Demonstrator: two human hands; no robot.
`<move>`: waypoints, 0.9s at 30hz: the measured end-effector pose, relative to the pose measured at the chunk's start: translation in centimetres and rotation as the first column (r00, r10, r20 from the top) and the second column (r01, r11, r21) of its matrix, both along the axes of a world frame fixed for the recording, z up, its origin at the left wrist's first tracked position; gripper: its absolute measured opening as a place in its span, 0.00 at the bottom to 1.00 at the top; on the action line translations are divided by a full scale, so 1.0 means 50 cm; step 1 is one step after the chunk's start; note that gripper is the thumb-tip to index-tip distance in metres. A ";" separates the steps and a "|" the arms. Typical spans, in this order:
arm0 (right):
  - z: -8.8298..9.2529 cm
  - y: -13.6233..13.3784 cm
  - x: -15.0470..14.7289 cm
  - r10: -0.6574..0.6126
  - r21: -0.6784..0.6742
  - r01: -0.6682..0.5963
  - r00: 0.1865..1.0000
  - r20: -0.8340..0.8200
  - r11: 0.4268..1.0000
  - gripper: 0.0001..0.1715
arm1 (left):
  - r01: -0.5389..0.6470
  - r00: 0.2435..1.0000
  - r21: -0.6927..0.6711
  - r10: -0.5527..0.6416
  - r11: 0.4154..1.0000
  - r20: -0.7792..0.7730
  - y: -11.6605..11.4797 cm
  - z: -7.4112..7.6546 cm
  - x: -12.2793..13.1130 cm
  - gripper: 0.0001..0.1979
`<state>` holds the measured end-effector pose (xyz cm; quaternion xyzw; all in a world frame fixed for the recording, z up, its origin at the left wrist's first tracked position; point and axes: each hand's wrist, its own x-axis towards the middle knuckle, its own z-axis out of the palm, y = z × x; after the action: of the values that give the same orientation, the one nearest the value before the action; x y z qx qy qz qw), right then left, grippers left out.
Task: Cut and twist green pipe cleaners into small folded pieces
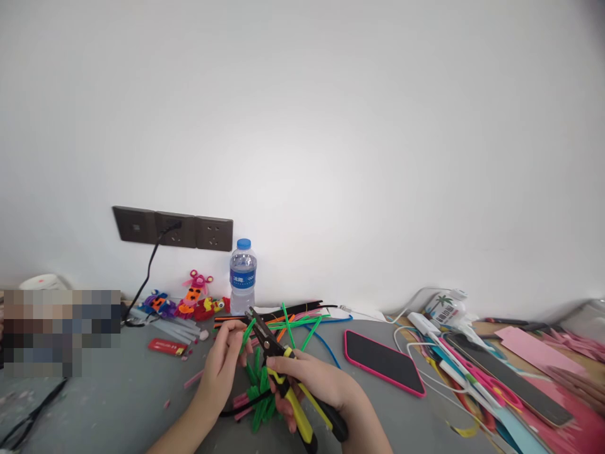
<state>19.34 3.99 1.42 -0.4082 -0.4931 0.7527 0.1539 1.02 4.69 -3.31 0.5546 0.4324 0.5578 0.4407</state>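
My right hand (pixel 312 381) is closed round the yellow and black handles of a pair of pliers (pixel 283 378), whose dark jaws point up and left. My left hand (pixel 224 359) pinches a green pipe cleaner (pixel 246 334) right at the jaws. Beneath both hands lies a bundle of short green pipe cleaner pieces (pixel 259 403) with a few pink ones. Behind them, long green, orange and black pipe cleaners (pixel 288 318) lie on the grey table (pixel 118 403).
A water bottle (pixel 242 275) stands by the wall, small pipe cleaner figures (pixel 193 299) to its left below a row of wall sockets (pixel 172 228). A pink-cased phone (pixel 382 362) lies to the right, then cables, pink scissors (pixel 491 384) and pink paper (pixel 539 350).
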 end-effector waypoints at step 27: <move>0.004 -0.008 -0.018 0.047 0.096 -0.052 0.997 0.058 0.994 0.35 | 0.121 0.977 -0.119 -0.097 0.985 0.189 -0.003 -0.021 0.011 0.23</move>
<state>18.42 3.60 1.63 -0.4088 -0.5434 0.7195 0.1411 1.56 4.53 -4.34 0.4941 0.3943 0.5520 0.5438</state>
